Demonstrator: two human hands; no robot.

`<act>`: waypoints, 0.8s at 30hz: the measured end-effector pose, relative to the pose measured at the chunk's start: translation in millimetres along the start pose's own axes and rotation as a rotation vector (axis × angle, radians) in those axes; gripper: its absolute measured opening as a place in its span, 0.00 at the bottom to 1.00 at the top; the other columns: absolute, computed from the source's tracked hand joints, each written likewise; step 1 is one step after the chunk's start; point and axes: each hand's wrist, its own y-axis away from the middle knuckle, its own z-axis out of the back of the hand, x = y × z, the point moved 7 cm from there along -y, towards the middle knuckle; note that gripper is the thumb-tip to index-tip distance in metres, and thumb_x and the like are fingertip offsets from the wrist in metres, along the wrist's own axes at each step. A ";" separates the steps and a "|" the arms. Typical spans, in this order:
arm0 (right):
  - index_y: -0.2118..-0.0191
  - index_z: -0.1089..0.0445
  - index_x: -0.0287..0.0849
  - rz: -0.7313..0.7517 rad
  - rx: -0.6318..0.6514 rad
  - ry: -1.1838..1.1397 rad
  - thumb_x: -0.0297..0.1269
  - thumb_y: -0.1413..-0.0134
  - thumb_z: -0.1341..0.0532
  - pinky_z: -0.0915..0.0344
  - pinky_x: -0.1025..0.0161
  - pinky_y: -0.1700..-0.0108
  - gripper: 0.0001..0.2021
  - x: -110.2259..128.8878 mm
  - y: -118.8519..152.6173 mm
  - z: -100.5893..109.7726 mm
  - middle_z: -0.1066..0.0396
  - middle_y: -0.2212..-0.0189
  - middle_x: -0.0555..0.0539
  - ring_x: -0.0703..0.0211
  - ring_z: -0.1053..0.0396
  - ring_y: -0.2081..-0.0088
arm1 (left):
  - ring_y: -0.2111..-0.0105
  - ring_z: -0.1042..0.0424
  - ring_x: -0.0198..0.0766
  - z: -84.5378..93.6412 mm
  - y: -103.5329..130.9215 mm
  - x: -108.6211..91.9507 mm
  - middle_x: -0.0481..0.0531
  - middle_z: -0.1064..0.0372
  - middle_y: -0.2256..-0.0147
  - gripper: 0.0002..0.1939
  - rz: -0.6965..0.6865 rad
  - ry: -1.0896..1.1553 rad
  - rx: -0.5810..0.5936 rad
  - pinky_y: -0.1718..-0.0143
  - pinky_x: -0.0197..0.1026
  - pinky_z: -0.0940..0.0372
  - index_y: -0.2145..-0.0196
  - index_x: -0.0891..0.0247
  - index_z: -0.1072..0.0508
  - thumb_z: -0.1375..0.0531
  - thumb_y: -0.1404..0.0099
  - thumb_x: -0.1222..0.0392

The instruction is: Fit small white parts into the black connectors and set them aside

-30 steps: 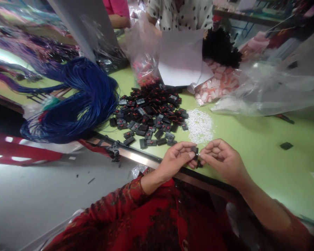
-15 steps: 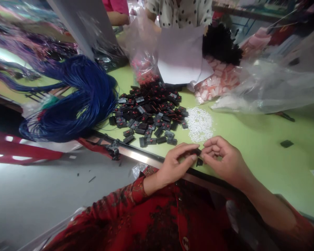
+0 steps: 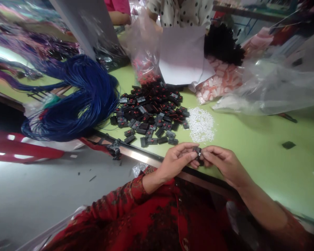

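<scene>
My left hand [image 3: 176, 160] holds a small black connector [image 3: 198, 150] between thumb and fingers, near the table's front edge. White spots show on the connector's face. My right hand [image 3: 221, 158] has its thumb and forefinger pinched at the connector's right side; whether a tiny piece is between those fingertips is hidden. Beyond my hands lies a patch of small white pieces [image 3: 201, 123]. To its left is a heap of black connectors [image 3: 149, 115], some with red parts.
A bundle of blue wires [image 3: 81, 97] lies at the left. Behind the heap are a bag of red pieces [image 3: 146, 66] and white sheets [image 3: 183, 55]. Clear plastic [image 3: 272, 87] covers the back right. A black piece [image 3: 288, 145] lies right. A person in dotted clothing [image 3: 184, 12] is across the table.
The connector in my left hand has turned, its face with white spots now showing. My right hand has moved slightly lower, its fingers closer together at the connector's side.
</scene>
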 end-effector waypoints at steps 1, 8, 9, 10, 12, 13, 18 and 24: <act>0.68 0.21 0.41 0.000 -0.020 -0.004 0.49 0.48 0.28 0.33 0.64 0.68 0.14 -0.9 1.2 1.5 0.26 0.76 0.49 0.64 0.33 0.74 | 0.71 0.21 0.35 -0.1 -0.1 0.2 0.50 0.25 0.68 0.23 -0.001 0.003 -0.003 0.66 0.37 0.24 0.49 0.67 0.23 0.29 0.38 0.51; 0.71 0.20 0.41 -0.006 -0.065 0.010 0.45 0.52 0.26 0.34 0.64 0.71 0.12 -0.6 2.5 3.9 0.26 0.77 0.49 0.65 0.35 0.76 | 0.69 0.21 0.36 -0.5 1.8 3.3 0.53 0.23 0.64 0.24 -0.023 -0.061 -0.007 0.64 0.39 0.23 0.48 0.66 0.23 0.30 0.36 0.50; 0.71 0.20 0.41 -0.005 -0.061 0.015 0.44 0.52 0.27 0.34 0.65 0.71 0.11 0.0 2.2 3.8 0.26 0.77 0.49 0.65 0.35 0.76 | 0.69 0.20 0.36 -0.4 2.5 3.0 0.53 0.23 0.64 0.24 -0.036 -0.079 -0.010 0.64 0.39 0.23 0.47 0.66 0.23 0.30 0.36 0.50; 0.71 0.21 0.41 -0.004 -0.056 0.019 0.44 0.51 0.27 0.34 0.65 0.71 0.11 0.5 1.9 3.8 0.26 0.78 0.49 0.65 0.35 0.76 | 0.69 0.20 0.36 -0.4 3.3 2.7 0.53 0.23 0.63 0.24 -0.051 -0.099 -0.013 0.63 0.39 0.23 0.47 0.66 0.23 0.31 0.35 0.50; 0.71 0.21 0.41 0.001 -0.044 0.026 0.44 0.51 0.27 0.34 0.65 0.72 0.11 1.2 1.7 3.6 0.27 0.78 0.50 0.64 0.34 0.76 | 0.69 0.20 0.36 -0.4 5.1 2.5 0.54 0.22 0.63 0.24 -0.077 -0.147 -0.019 0.63 0.40 0.23 0.46 0.66 0.23 0.32 0.34 0.49; 0.71 0.21 0.41 0.001 -0.038 0.031 0.43 0.51 0.28 0.33 0.65 0.72 0.11 1.3 1.8 3.3 0.27 0.79 0.50 0.64 0.34 0.76 | 0.69 0.20 0.36 -0.5 6.0 2.7 0.54 0.22 0.64 0.24 -0.089 -0.173 -0.022 0.63 0.40 0.23 0.45 0.66 0.24 0.32 0.34 0.49; 0.72 0.22 0.40 -0.014 -0.066 0.049 0.42 0.52 0.29 0.34 0.65 0.73 0.09 -1.0 2.7 -0.2 0.27 0.79 0.50 0.64 0.33 0.78 | 0.70 0.21 0.36 -0.7 8.8 3.0 0.52 0.23 0.68 0.24 -0.151 -0.264 -0.034 0.64 0.38 0.23 0.44 0.67 0.24 0.34 0.33 0.50; 0.72 0.24 0.40 0.000 -0.121 0.054 0.41 0.52 0.29 0.34 0.65 0.73 0.09 0.4 2.5 -3.3 0.27 0.80 0.50 0.64 0.32 0.77 | 0.70 0.21 0.35 3.2 6.6 2.2 0.52 0.24 0.68 0.27 -0.115 -0.216 -0.061 0.63 0.38 0.23 0.43 0.68 0.26 0.33 0.34 0.49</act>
